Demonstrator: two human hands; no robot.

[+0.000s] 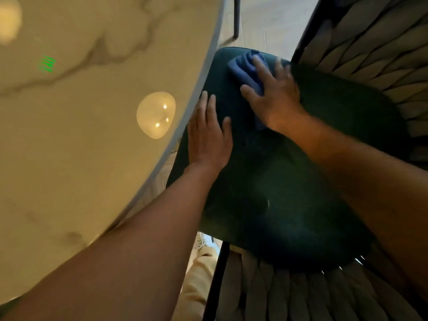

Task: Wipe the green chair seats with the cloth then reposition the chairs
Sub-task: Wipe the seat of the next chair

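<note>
A dark green chair seat [289, 186] fills the middle of the head view, partly tucked under the table. My right hand [275, 93] presses flat on a crumpled blue cloth [243, 68] at the seat's far edge. The cloth shows beyond my fingers and under my palm. My left hand [208, 133] lies flat on the seat's left side, fingers together, right beside the table rim, holding nothing.
A round marble-look table [92, 112] with a grey rim takes up the left half and overhangs the seat. The chair's woven grey backrest [370, 49] curves around right and bottom. A thin metal leg [236, 19] stands on the wooden floor beyond. My trouser leg and shoe [201, 262] show below.
</note>
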